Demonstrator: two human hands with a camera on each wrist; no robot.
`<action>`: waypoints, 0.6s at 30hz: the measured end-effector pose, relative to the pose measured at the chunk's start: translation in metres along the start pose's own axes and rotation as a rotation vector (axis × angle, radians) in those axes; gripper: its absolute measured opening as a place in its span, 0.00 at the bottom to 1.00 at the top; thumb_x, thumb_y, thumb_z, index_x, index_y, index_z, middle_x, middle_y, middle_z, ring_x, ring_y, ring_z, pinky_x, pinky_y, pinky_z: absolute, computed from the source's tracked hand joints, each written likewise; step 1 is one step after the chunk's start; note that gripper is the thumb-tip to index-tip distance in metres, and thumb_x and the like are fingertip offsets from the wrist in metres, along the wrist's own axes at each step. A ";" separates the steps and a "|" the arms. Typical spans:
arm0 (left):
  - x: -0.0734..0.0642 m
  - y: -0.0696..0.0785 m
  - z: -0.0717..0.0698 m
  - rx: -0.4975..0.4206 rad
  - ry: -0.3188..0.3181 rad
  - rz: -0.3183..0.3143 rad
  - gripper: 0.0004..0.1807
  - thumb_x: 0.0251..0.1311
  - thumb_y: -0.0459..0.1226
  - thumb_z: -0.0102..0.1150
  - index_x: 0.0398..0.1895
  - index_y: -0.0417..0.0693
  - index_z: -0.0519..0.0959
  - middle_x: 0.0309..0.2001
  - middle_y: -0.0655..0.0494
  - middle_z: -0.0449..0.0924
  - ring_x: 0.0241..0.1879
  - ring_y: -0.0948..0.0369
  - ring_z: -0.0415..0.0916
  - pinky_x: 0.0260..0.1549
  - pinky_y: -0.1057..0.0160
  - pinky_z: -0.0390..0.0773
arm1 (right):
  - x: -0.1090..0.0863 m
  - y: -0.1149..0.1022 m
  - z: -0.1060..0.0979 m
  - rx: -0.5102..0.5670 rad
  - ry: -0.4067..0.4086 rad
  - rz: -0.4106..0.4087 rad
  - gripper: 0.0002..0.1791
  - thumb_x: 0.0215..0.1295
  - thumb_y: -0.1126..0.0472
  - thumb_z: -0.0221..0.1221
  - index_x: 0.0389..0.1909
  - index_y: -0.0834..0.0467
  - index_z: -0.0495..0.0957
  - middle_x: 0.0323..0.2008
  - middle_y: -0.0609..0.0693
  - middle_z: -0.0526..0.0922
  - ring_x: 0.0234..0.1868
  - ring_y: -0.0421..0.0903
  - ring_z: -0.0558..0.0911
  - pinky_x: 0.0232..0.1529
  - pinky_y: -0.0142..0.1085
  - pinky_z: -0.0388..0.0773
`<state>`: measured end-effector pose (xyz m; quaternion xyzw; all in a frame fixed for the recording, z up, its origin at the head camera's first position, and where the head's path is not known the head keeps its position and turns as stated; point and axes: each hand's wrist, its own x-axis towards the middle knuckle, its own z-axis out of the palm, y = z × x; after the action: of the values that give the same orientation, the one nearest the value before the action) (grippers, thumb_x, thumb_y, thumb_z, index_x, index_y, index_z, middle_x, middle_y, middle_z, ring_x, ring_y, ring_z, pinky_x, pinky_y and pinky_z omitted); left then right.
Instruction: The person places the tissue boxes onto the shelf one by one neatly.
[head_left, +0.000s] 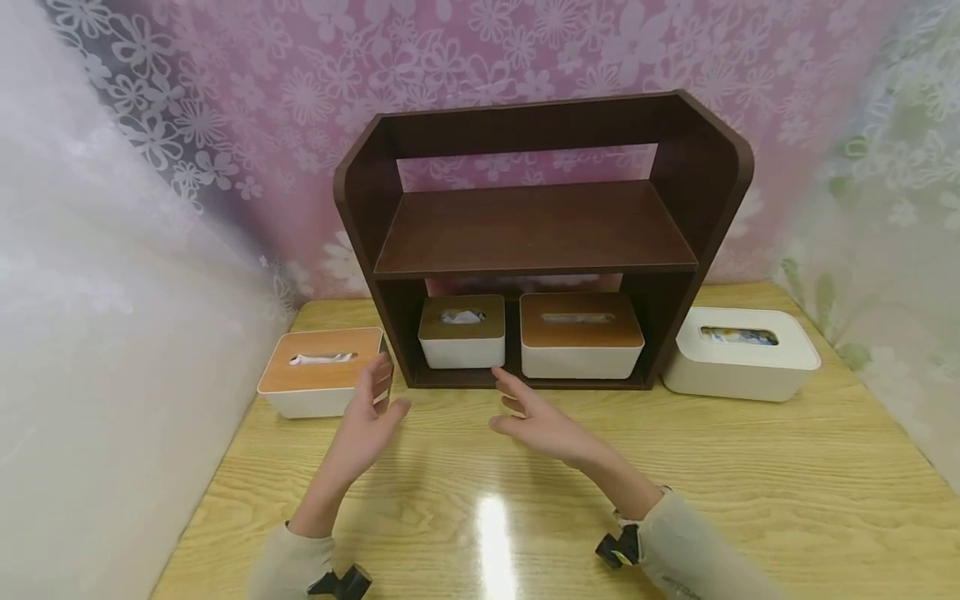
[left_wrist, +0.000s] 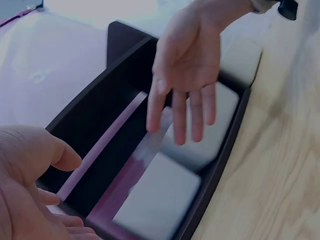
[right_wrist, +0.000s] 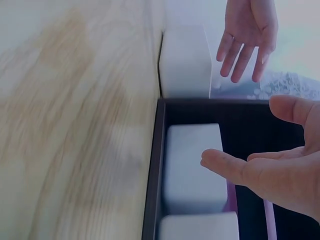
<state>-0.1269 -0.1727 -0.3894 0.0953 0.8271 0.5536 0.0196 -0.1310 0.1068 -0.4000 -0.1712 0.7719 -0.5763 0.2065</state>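
My left hand (head_left: 363, 429) is held over the table, its fingers apart and holding nothing. In the head view it overlaps the right end of a wood-lidded white tissue box (head_left: 318, 358); the right wrist view shows the left hand (right_wrist: 250, 35) empty. My right hand (head_left: 543, 425) reaches toward a small tissue box (head_left: 461, 333) with an olive-brown lid, fingers extended. In the left wrist view, the right hand (left_wrist: 192, 65) also holds nothing. Beside the small box, a wider brown-lidded tissue box (head_left: 581, 337) sits in the shelf's lower compartment.
A dark brown two-tier shelf (head_left: 536, 225) stands at the back of the wood-grain table (head_left: 442, 483). To its right is an all-white tissue box (head_left: 738, 354). Flower-patterned fabric (head_left: 480, 58) hangs behind, and a pale wall (head_left: 97, 317) borders the left side.
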 end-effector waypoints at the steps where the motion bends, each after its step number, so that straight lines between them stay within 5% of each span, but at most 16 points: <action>1: -0.001 -0.001 -0.004 -0.003 0.015 -0.007 0.38 0.71 0.35 0.51 0.78 0.46 0.44 0.75 0.40 0.50 0.74 0.41 0.50 0.68 0.39 0.55 | 0.003 0.000 0.003 0.006 -0.008 0.001 0.43 0.72 0.56 0.56 0.80 0.46 0.43 0.78 0.57 0.48 0.76 0.62 0.52 0.68 0.60 0.59; 10: -0.004 -0.015 -0.031 -0.053 0.125 -0.081 0.37 0.72 0.34 0.50 0.78 0.42 0.45 0.74 0.38 0.50 0.74 0.43 0.51 0.69 0.43 0.56 | 0.030 -0.004 0.036 0.035 -0.063 0.000 0.43 0.70 0.56 0.56 0.80 0.51 0.45 0.77 0.61 0.52 0.75 0.63 0.56 0.67 0.58 0.62; 18: -0.008 -0.027 -0.055 -0.023 0.231 -0.070 0.37 0.71 0.34 0.50 0.77 0.40 0.44 0.74 0.36 0.48 0.72 0.41 0.51 0.67 0.41 0.57 | 0.050 -0.005 0.058 0.046 -0.089 -0.004 0.43 0.69 0.56 0.56 0.80 0.52 0.45 0.76 0.62 0.52 0.73 0.64 0.59 0.67 0.55 0.64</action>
<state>-0.1305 -0.2342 -0.3940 0.0017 0.8203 0.5692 -0.0552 -0.1440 0.0327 -0.4154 -0.1934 0.7481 -0.5861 0.2436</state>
